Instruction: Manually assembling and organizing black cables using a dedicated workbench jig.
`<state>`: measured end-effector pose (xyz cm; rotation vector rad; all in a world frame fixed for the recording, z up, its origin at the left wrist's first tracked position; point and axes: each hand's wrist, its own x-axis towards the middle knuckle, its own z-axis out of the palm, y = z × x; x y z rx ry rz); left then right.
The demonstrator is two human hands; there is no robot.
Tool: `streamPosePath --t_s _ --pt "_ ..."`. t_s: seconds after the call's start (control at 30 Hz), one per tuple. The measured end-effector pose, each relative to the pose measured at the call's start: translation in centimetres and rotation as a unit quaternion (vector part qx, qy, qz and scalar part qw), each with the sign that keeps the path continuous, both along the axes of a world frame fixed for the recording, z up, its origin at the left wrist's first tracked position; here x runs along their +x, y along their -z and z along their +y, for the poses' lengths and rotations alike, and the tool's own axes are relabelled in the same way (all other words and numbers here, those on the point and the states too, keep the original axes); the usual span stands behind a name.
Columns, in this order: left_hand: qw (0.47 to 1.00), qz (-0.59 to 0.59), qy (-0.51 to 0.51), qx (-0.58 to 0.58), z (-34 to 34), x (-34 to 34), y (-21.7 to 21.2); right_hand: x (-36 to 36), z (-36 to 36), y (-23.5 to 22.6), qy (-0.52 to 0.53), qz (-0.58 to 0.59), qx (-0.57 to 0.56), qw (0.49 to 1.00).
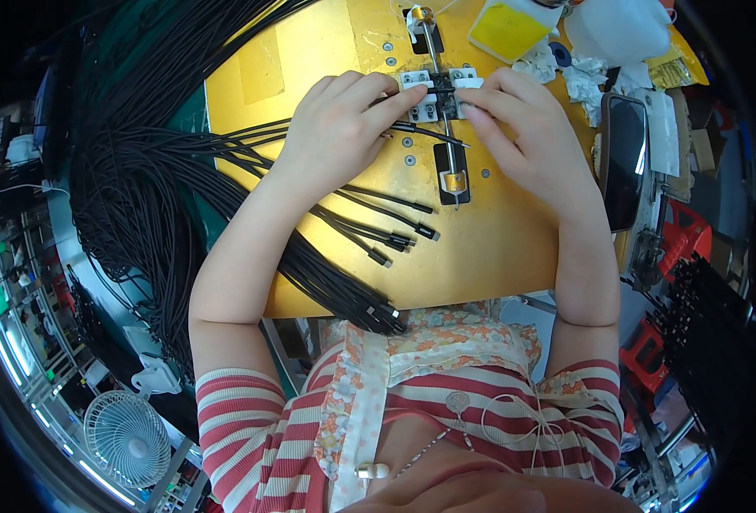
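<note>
Yellow worktop (497,248), white clamp fixture (440,92) between left hand (344,128), right hand (523,128)

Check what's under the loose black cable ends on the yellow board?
The loose cable ends lie directly on the yellow board. Their far lengths run under the left hand. Both hands' fingers cover much of the white fixture; the right hand hides the rest.
</note>
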<state>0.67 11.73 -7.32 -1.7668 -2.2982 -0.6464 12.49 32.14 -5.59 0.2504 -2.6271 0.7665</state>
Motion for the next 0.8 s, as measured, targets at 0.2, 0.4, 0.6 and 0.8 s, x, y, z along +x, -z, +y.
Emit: streamPosePath --t_s 0.2,0.4,0.6,0.8 --pt "1.0 -0.006 0.008 0.001 0.0 -0.1 -0.1 0.9 -0.8 -1.6 -0.06 -0.163 -0.231 0.957" --pt "1.0 -0.024 0.008 0.002 -0.3 -0.2 0.1 0.5 -0.1 -1.0 -0.019 -0.085 -0.211 0.974" --pt "0.995 -0.098 0.012 0.014 -1.0 0.1 -3.2 0.4 -0.4 -0.8 -0.04 -0.002 -0.308 0.95" --pt "0.954 -0.284 0.058 -0.071 -2.2 1.2 -6.0 0.9 -0.7 -1.9 -0.111 -0.033 -0.327 0.938"
